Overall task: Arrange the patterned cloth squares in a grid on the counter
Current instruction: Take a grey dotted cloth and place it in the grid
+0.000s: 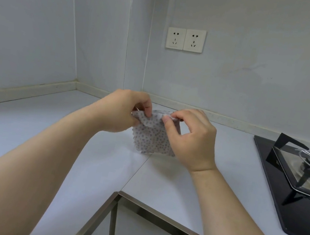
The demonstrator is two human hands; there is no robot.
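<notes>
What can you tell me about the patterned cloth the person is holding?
The patterned cloth is pale, thin fabric covered in small dark dots, with a zigzag-cut side edge. It hangs roughly upright over the grey counter. The left hand and right hand each pinch its top edge, where it looks layered. Whether its bottom edge touches the counter cannot be told.
</notes>
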